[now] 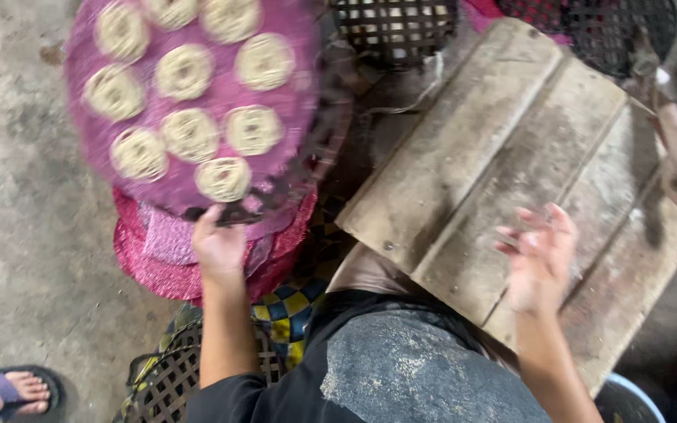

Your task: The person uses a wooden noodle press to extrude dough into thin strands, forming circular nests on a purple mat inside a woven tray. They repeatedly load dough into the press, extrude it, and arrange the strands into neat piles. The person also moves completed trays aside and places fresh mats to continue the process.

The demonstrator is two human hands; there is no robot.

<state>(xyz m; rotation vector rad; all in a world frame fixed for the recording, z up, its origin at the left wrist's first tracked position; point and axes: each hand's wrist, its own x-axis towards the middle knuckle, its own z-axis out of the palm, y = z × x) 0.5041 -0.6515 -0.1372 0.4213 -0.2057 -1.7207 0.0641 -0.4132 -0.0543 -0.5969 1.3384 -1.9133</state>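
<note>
Hands first, as I see it: my left hand [217,244] pinches the near rim of a round purple tray [197,102], nine pale noodle coils on it, over stacked pink trays [158,262]; right hand [541,254] hangs spread, empty, over the bare wooden tabletop [511,164].

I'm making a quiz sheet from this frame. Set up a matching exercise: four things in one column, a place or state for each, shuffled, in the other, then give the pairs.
Things:
1. left hand
2. right hand
3. pale noodle rounds
4. sandalled foot

Places or states:
A. on the concrete floor, bottom left corner
B. gripping the near edge of the purple-covered tray
C. lying in rows on the purple cloth
D. open, fingers spread, over the wooden board

Pairs: 1-B, 2-D, 3-C, 4-A
</note>
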